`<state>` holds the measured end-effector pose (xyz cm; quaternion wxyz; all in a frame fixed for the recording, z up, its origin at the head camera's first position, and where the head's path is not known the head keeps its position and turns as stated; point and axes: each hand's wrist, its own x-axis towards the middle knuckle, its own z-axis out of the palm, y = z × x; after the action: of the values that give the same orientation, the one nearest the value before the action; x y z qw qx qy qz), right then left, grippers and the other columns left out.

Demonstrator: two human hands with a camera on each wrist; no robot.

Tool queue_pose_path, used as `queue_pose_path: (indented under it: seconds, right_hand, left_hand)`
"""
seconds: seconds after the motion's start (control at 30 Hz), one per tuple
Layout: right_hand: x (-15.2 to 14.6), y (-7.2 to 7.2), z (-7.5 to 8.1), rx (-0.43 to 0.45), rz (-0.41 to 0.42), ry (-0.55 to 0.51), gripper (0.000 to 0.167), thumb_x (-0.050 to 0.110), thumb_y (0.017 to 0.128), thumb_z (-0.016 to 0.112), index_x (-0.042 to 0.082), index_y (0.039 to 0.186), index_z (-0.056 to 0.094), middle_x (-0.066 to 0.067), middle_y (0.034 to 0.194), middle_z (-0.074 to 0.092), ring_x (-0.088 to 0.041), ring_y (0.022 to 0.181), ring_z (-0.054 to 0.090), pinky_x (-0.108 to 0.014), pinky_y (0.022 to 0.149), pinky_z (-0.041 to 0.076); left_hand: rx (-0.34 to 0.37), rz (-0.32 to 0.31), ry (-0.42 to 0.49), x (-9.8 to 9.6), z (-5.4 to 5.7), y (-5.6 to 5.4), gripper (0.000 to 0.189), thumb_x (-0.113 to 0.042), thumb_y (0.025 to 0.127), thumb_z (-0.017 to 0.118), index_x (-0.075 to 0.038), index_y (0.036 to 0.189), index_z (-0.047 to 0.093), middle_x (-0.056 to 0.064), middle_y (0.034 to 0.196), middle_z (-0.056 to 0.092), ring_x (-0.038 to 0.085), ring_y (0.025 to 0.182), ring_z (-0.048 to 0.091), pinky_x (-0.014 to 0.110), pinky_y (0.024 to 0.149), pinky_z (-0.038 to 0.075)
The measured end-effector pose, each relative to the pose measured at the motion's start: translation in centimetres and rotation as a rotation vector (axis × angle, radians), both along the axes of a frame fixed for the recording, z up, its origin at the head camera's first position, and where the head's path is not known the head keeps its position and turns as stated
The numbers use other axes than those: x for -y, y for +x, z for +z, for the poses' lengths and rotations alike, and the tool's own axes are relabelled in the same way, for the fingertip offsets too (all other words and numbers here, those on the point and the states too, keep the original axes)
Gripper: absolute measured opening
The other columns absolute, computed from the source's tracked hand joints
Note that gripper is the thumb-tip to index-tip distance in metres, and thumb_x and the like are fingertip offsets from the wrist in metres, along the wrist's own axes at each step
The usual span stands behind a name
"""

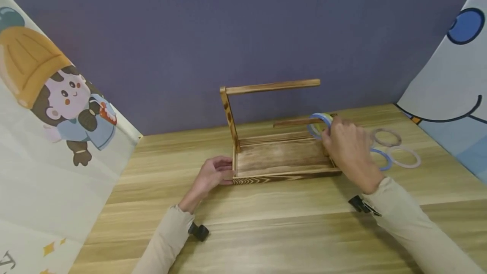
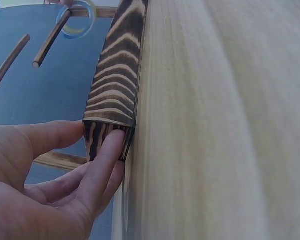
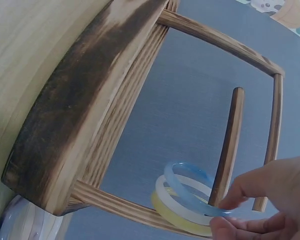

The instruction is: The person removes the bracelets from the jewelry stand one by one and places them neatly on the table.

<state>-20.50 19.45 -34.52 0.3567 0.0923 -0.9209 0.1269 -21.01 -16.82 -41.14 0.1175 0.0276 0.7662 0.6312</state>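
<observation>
A wooden bangle stand (image 1: 285,177) with a tray-like base sits on the table. Its upper bar (image 1: 274,86) runs from the left post, and a lower bar (image 1: 291,123) reaches leftward from the right side. With straight fingers my left hand (image 1: 213,175) touches the left end of the base. At the right end, thumb and fingers of my right hand (image 1: 348,149) pinch a blue bangle (image 3: 190,168) near the lower bar's root. Beside it a white bangle (image 3: 161,192) and a yellow bangle (image 3: 162,209) hang round the same bar.
Right of the stand, a brownish bangle (image 1: 388,145), another blue bangle (image 1: 389,162) and a pale pink bangle (image 1: 407,166) lie on the wood-grain table (image 1: 266,231). A dark blue panel (image 1: 243,33) rises behind, with printed white cloths on both sides.
</observation>
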Motion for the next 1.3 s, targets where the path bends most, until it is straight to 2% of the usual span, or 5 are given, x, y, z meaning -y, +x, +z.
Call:
queue_pose_path:
  seconds: [0.4,0.7,0.87,1.0,1.3]
  right_hand:
    - [0.6,-0.2,-0.2,0.040,0.056,-0.104,0.023,0.004,0.083,0.061,0.004,0.067,0.045,-0.005,0.050,0.040,-0.017,0.037,0.035,-0.025,0.028,0.025]
    - [1.2,-0.4,-0.1,0.177,0.190,-0.256,0.020,0.001,0.087,0.058,-0.017,0.096,0.062,-0.026,0.070,0.066,-0.014,0.038,0.048,-0.024,0.027,0.036]
    - [1.3,-0.1,0.4,0.186,0.223,-0.328,0.017,0.000,0.088,0.060,-0.015,0.094,0.066,-0.025,0.078,0.070,-0.030,0.059,0.068,-0.038,0.043,0.058]
    - [1.6,0.0,0.5,0.195,0.224,-0.384,0.020,0.004,0.089,0.060,-0.011,0.097,0.069,-0.022,0.081,0.072,-0.033,0.069,0.072,-0.046,0.055,0.062]
    - [1.9,-0.2,0.4,0.175,0.236,-0.428,0.018,0.006,0.088,0.062,-0.005,0.099,0.069,-0.014,0.079,0.073,-0.025,0.067,0.072,-0.025,0.052,0.059]
  left_hand:
    - [0.008,-0.006,0.004,0.3,-0.2,0.0,0.048,0.006,0.089,0.068,0.009,0.134,0.051,0.029,0.129,0.057,0.037,0.107,0.064,0.040,0.081,0.064]
    - [0.014,-0.001,-0.001,0.3,-0.2,-0.1,0.049,0.005,0.088,0.069,0.009,0.133,0.052,0.029,0.129,0.057,0.036,0.108,0.064,0.040,0.081,0.064]
    - [0.012,-0.005,-0.002,0.3,-0.2,-0.1,0.048,0.005,0.088,0.069,0.009,0.133,0.052,0.029,0.129,0.057,0.038,0.108,0.064,0.040,0.081,0.064]
    - [0.013,-0.005,-0.003,0.2,-0.1,-0.1,0.048,0.005,0.088,0.069,0.009,0.133,0.052,0.029,0.129,0.057,0.038,0.108,0.064,0.039,0.080,0.064]
    - [0.015,-0.003,0.005,0.0,-0.1,-0.2,0.046,0.006,0.088,0.069,0.009,0.132,0.054,0.028,0.128,0.058,0.037,0.107,0.065,0.040,0.080,0.064]
